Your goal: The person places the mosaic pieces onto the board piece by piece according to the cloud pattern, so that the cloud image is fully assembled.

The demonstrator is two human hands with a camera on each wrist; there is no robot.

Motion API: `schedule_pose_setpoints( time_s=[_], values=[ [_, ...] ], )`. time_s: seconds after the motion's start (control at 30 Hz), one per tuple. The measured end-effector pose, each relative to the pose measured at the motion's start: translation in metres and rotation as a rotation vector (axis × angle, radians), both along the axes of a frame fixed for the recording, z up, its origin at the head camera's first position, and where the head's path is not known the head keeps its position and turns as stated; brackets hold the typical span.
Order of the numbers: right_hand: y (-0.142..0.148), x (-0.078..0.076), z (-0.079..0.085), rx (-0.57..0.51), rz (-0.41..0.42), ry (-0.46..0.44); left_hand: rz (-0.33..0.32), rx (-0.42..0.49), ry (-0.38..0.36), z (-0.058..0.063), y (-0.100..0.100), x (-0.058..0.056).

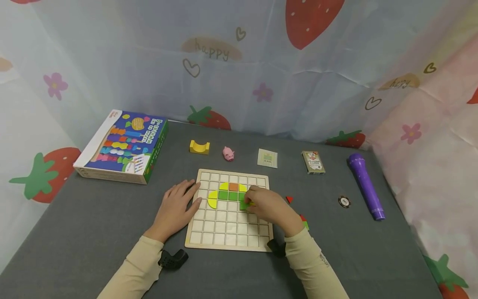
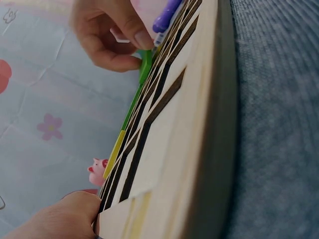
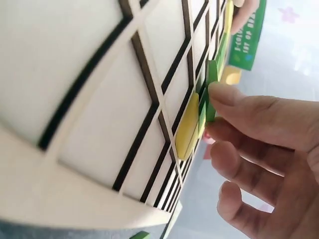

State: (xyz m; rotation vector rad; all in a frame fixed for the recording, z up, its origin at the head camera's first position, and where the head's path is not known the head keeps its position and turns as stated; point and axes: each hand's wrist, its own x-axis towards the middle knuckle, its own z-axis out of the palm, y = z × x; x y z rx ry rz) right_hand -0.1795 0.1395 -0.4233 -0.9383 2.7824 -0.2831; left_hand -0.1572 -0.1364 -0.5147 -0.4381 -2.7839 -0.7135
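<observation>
A wooden grid board (image 1: 228,248) lies flat on the grey table. On it sit several yellow rounded-corner tiles (image 1: 212,199), a row of green square tiles (image 1: 228,196) and an orange square tile (image 1: 233,187). My right hand (image 1: 269,207) is over the right part of the pattern. Between thumb and index finger it pinches a green square tile (image 3: 213,69), tilted up from the grid beside a yellow tile (image 3: 187,129). My left hand (image 1: 176,211) rests at the board's left edge, fingers spread, fingertips touching the rim.
Right of the board lie a red triangle (image 1: 289,199) and other small pieces partly behind my right wrist. Behind stand a boxed toy (image 1: 127,141), yellow arch block (image 1: 199,148), pink pig (image 1: 228,153), card (image 1: 267,158) and card pack (image 1: 313,162). Rightward are a chip (image 1: 344,202) and purple flashlight (image 1: 367,187).
</observation>
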Motion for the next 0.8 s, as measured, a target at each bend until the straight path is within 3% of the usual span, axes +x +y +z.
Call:
schedule_pose_setpoints(
  time_s=[0.33,0.8],
  values=[
    [-0.008,0.003,-0.003,0.073,0.009,0.041,0.005,-0.008,-0.030,0.004,0.001,-0.001],
    [0.004,0.007,-0.003,0.024,-0.019,0.029,-0.003,0.005,-0.033,0.004,0.000,0.001]
  ],
)
